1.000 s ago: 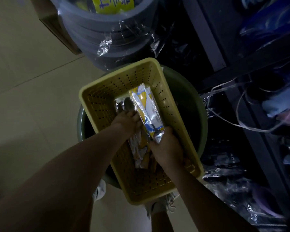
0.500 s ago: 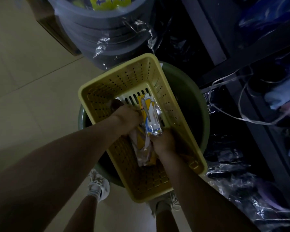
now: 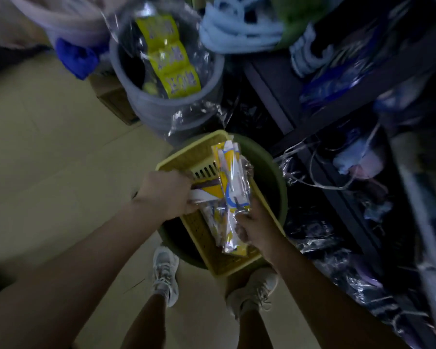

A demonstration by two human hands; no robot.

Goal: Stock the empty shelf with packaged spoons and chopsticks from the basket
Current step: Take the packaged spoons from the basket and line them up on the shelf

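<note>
Crinkling film on the packaged utensils suggests light, slick, floppy packs with stiff contents inside; likely best gripped across the middle or at a sealed end, fingers wrapped round, since a loose stack could fan out or slip. Whether they hold spoons or chopsticks is too blurred to tell. This bundle stands tilted above the yellow basket, over its far half, top end past the far rim. Right hand sits at the bundle's lower end, fingers curled round the film, gripping several packs. Left hand is over the basket's left rim, closed on a separate pack lying crosswise, just beside the bundle. More packs lie in the basket under the right hand. Basket rests on a green tub. Beyond the basket: a grey bucket wrapped in plastic. Right of the basket: dark shelving with bagged goods. Near side of the basket: two sneakers on a tiled floor.
</note>
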